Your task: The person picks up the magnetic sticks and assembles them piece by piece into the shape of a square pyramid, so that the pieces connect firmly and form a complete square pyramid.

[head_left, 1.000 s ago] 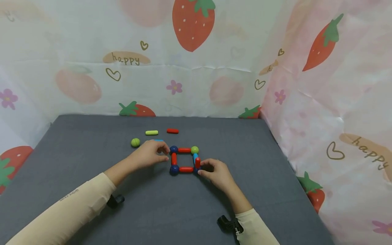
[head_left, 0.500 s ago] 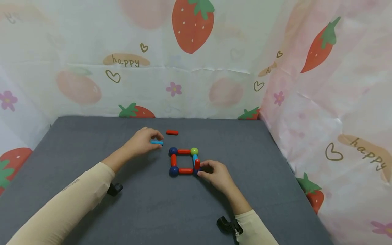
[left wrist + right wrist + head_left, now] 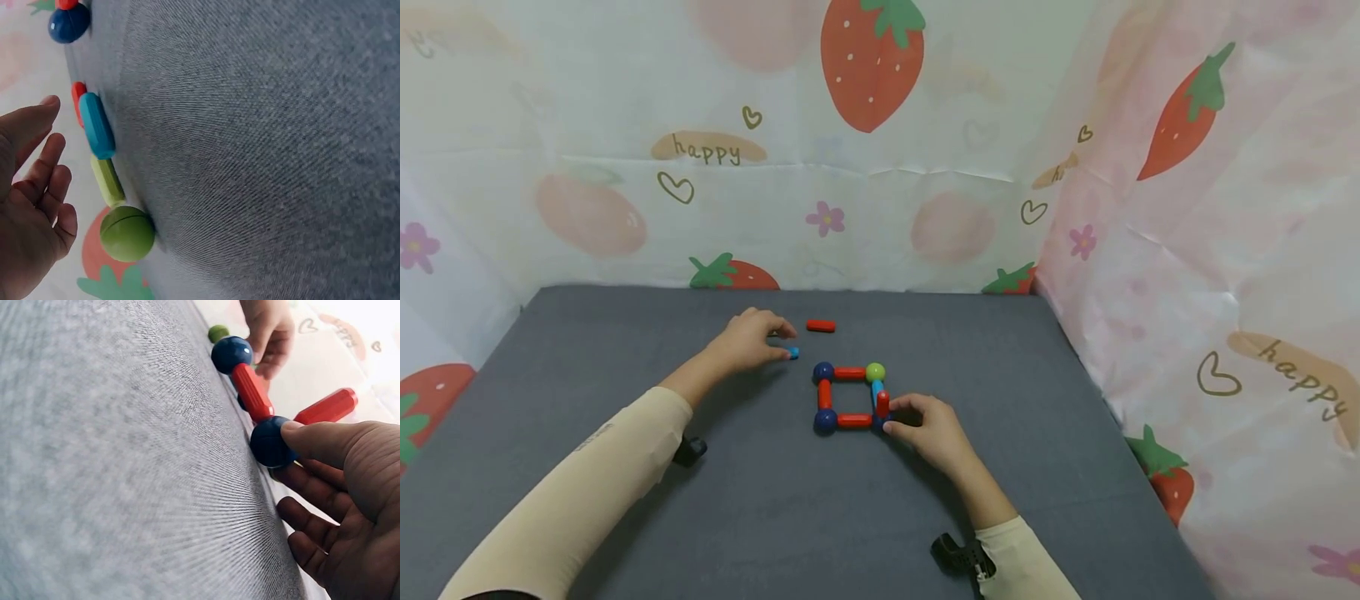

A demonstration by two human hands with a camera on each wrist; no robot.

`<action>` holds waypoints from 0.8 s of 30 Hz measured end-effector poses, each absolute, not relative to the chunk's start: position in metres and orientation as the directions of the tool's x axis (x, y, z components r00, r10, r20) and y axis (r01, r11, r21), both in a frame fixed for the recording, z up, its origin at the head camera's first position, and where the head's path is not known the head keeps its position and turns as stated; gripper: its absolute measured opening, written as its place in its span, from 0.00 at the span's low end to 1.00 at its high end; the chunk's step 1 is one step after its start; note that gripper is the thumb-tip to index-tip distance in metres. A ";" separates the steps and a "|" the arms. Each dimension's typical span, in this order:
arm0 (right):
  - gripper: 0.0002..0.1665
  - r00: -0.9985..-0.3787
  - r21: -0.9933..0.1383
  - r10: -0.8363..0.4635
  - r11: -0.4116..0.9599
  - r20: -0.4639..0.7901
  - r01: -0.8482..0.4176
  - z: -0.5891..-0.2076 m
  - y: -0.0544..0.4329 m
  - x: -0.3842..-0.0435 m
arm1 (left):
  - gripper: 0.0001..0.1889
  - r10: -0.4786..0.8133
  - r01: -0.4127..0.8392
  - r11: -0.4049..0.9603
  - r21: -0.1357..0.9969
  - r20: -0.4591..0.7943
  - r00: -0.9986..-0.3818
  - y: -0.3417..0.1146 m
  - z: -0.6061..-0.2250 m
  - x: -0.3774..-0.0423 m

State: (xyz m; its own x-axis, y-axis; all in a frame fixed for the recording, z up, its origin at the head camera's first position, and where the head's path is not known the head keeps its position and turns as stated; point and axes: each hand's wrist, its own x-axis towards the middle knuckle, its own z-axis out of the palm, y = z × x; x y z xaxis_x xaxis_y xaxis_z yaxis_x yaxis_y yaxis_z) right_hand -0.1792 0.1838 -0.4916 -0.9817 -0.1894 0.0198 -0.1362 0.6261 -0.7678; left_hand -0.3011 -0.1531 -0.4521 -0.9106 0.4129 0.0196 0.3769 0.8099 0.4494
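Observation:
My right hand (image 3: pixel 931 429) pinches a dark blue ball (image 3: pixel 272 442) between thumb and fingers, at the near right corner of a square of rods and balls. A red rod (image 3: pixel 883 404) stands up from that ball. The square's other corners are two dark blue balls (image 3: pixel 825 420) and a lime green ball (image 3: pixel 876 372), joined by red rods (image 3: pixel 854 422) and one blue rod (image 3: pixel 877 392). My left hand (image 3: pixel 748 340) hovers with thumb and fingers apart over a loose blue rod (image 3: pixel 97 126), which lies on the cloth and is partly hidden in the head view.
Near my left hand lie a lime rod (image 3: pixel 107 180) and a green ball (image 3: pixel 127 234), mostly hidden by that hand in the head view. A loose red rod (image 3: pixel 821 326) lies beyond the square. A grey cloth (image 3: pixel 820 517) covers the table, with printed curtains (image 3: pixel 880 192) behind.
My left hand has moved away from the square, left and back, to the loose blue rod, now covering the lime rod and green ball. My right hand has stayed at the corner ball.

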 end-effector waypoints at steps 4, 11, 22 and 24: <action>0.16 -0.982 -0.765 -0.188 0.630 0.018 -0.135 -0.492 0.185 -0.179 | 0.20 0.408 0.367 0.813 0.451 0.008 -0.913 -0.153 -0.458 -0.306; 0.17 -0.984 -0.759 -0.181 0.639 0.007 -0.123 -0.497 0.185 -0.181 | 0.19 0.406 0.351 0.823 0.446 -0.030 -0.913 -0.153 -0.466 -0.315; 0.17 -0.983 -0.757 -0.182 0.642 0.004 -0.122 -0.496 0.185 -0.181 | 0.15 0.389 0.314 0.834 0.454 -0.080 -0.918 -0.154 -0.473 -0.323; 0.17 -0.983 -0.760 -0.184 0.638 0.006 -0.124 -0.495 0.186 -0.181 | 0.14 0.389 0.312 0.837 0.449 -0.088 -0.917 -0.153 -0.474 -0.324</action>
State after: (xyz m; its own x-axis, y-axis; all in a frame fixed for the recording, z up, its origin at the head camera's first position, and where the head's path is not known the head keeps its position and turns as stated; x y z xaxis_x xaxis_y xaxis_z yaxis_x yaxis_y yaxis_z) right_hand -0.1806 0.1855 -0.4952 -0.9828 -0.1845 0.0062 -0.1245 0.6376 -0.7602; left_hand -0.3235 -0.1529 -0.4742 -0.9169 0.3893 -0.0880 0.3123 0.8370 0.4494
